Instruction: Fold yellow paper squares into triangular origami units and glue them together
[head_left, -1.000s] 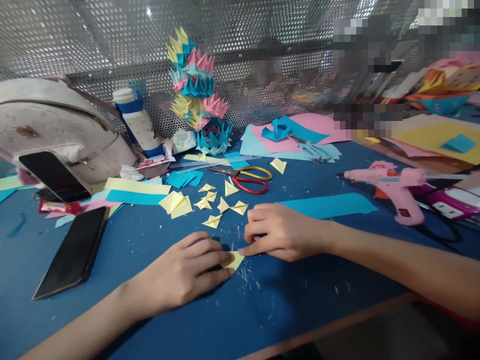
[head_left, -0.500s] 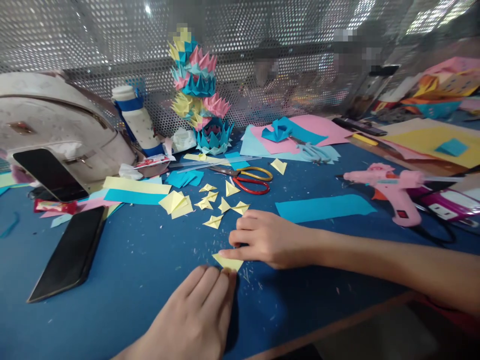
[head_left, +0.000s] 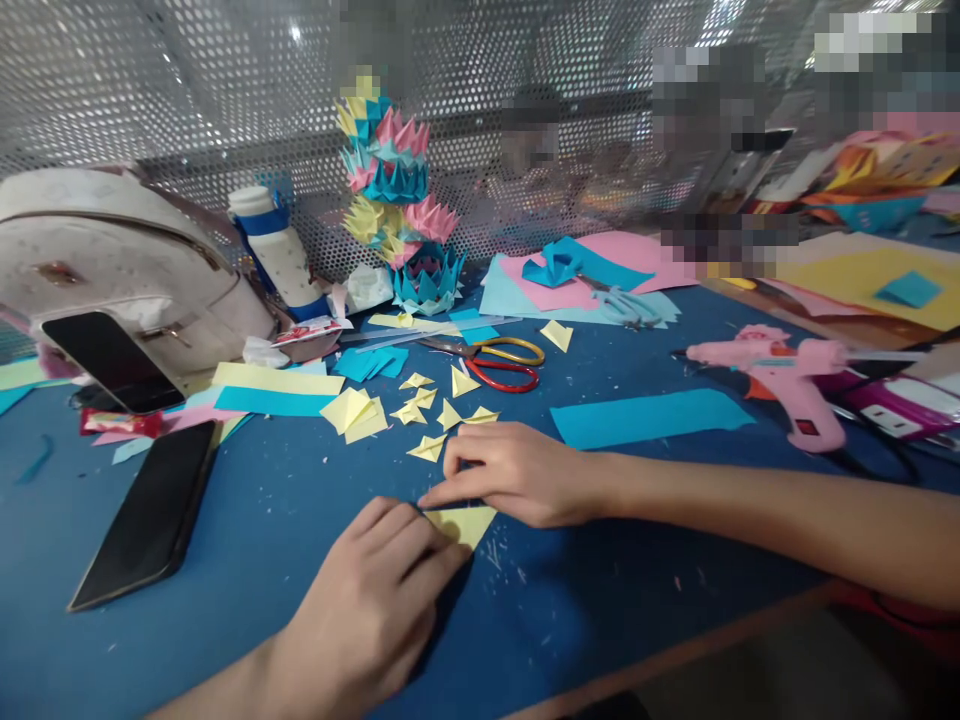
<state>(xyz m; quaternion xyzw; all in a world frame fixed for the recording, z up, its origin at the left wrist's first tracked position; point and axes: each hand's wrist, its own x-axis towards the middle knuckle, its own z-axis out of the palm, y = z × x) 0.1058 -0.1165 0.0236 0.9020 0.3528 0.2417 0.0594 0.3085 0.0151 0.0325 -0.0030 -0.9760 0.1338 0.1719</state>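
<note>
A small folded piece of yellow paper (head_left: 466, 524) lies on the blue tabletop between my two hands. My left hand (head_left: 379, 590) is closed at its left side, fingers bent and pressing it against the table; the thumb is hidden. My right hand (head_left: 525, 472) reaches in from the right with its index finger along the paper's upper edge and the other fingers curled. Just beyond are several folded yellow paper points (head_left: 427, 447) and a few flat yellow squares (head_left: 354, 413).
Scissors (head_left: 502, 362) with red and yellow handles lie behind the folded pieces. A blue paper strip (head_left: 651, 418) and a pink glue gun (head_left: 784, 375) are at right, two phones (head_left: 146, 515) (head_left: 112, 362) at left. A paper-point tower (head_left: 405, 190), bottle (head_left: 277, 250) and backpack (head_left: 112, 260) stand behind.
My left hand has shifted up and left along the yellow paper. My right index finger has slid left to the paper's upper left corner, and more of its right side shows.
</note>
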